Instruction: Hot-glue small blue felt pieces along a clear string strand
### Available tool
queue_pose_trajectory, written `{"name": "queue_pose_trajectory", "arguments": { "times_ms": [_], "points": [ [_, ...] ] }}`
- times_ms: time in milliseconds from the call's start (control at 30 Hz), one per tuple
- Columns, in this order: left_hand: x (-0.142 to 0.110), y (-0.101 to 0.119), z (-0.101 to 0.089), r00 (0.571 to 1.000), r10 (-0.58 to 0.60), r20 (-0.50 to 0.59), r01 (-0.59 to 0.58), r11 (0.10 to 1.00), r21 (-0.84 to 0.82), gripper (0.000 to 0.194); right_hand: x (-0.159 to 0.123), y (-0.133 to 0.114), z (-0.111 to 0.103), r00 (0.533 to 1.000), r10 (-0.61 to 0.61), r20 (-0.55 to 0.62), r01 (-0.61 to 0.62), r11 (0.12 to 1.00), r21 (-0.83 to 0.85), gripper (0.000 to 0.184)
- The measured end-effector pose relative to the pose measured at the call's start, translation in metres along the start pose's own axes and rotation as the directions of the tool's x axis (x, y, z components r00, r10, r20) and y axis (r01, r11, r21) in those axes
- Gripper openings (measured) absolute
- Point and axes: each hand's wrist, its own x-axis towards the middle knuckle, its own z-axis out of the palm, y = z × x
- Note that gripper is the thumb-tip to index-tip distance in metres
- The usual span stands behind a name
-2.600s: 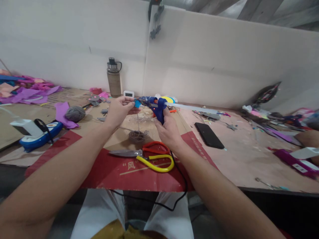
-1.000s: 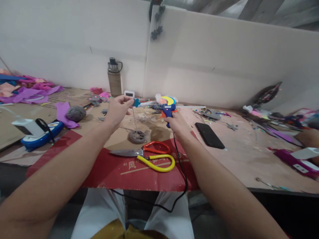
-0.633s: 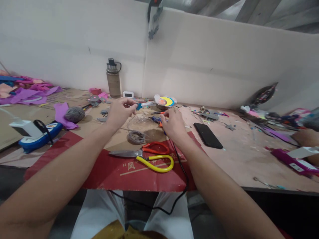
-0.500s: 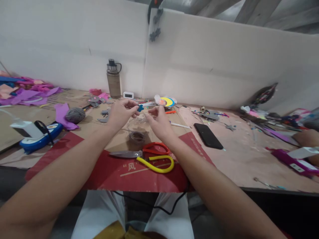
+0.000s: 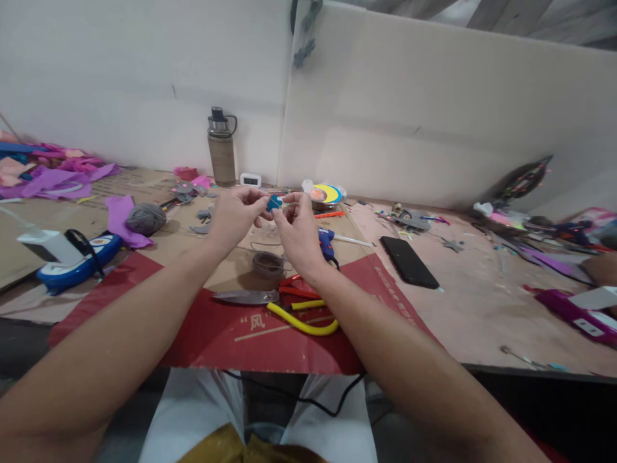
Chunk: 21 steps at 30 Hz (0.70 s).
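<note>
A small blue felt-like piece (image 5: 274, 203) is held up over the middle of the table, between the fingertips of both hands. My left hand (image 5: 237, 215) pinches its left side. On its right side, the thumb and fingers of my right hand (image 5: 299, 231) close on it; its exact outline is partly covered. Below the hands lies a small coil of thin cord or wire (image 5: 267, 264). Scissors with one red and one yellow handle (image 5: 303, 321) rest on the red sheet (image 5: 202, 341), partly under my right forearm. Beside my right wrist a blue glue gun (image 5: 326, 243) shows in part.
A water bottle (image 5: 222, 154) and small white clock (image 5: 250, 181) stand by the wall. Grey yarn (image 5: 146, 219), purple felt (image 5: 120, 222) and a blue power strip (image 5: 80, 262) lie left. A black phone (image 5: 409, 262) and purple power strip (image 5: 571, 315) lie right, near another person's hand (image 5: 600, 269).
My right hand has come left and closed on the blue piece, which only my left hand held before. The blue glue gun now shows past my right wrist. The view has shifted slightly.
</note>
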Motion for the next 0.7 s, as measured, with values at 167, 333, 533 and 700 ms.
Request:
{"name": "queue_pose_trajectory", "arguments": {
  "times_ms": [167, 333, 533, 700],
  "points": [
    [0.0, -0.002, 0.001, 0.999, -0.046, -0.001, 0.045, 0.997, -0.068, 0.013, 0.002, -0.004, -0.004, 0.999, -0.042, -0.01, 0.04, 0.993, -0.112, 0.004],
    [0.004, -0.009, 0.003, 0.995, -0.094, 0.014, 0.095, 0.971, -0.219, 0.012, 0.006, -0.002, -0.002, 0.999, 0.038, -0.031, -0.039, 0.999, -0.032, 0.013],
    [0.004, -0.007, 0.004, 0.981, -0.178, 0.076, 0.193, 0.916, -0.353, 0.011, 0.01, 0.002, -0.001, 0.989, 0.142, -0.043, -0.136, 0.983, 0.126, 0.022],
    [0.004, -0.005, 0.004, 0.965, -0.217, 0.146, 0.257, 0.892, -0.373, 0.012, 0.013, 0.006, 0.0, 0.978, 0.205, -0.031, -0.194, 0.959, 0.206, 0.025]
  ]
}}
